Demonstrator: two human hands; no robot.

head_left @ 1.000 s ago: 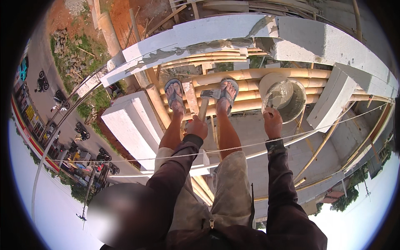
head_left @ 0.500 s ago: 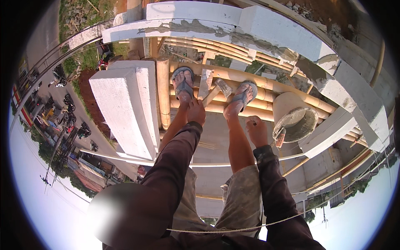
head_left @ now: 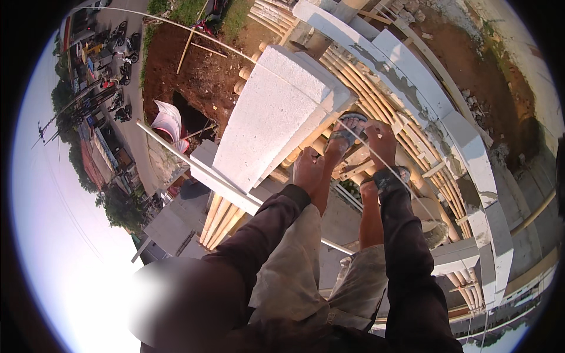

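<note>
My left hand (head_left: 308,172) is closed, fingers curled, beside the lower part of a white lightweight-block column (head_left: 276,100) and in front of my left shin. Whatever it may hold is hidden. To its right, my right hand (head_left: 380,141) is raised with curled fingers above my sandalled feet. A thin pale string (head_left: 406,185) crosses close to this hand; I cannot tell whether the fingers grip it. Under the hands, my sandals (head_left: 347,129) stand on bamboo poles. Short wooden pieces (head_left: 357,167) lie between my feet.
A curved white block wall (head_left: 412,88) with grey mortar smears runs along the far right. A mortar-coated bucket (head_left: 435,232) is partly hidden by my right arm. A white rail (head_left: 194,165) passes my left side. Bare soil and a street with motorcycles (head_left: 125,73) lie far below.
My view has swung left, bringing the column to the middle. My left hand is away from the hammer that was by it. My right hand has risen between my feet.
</note>
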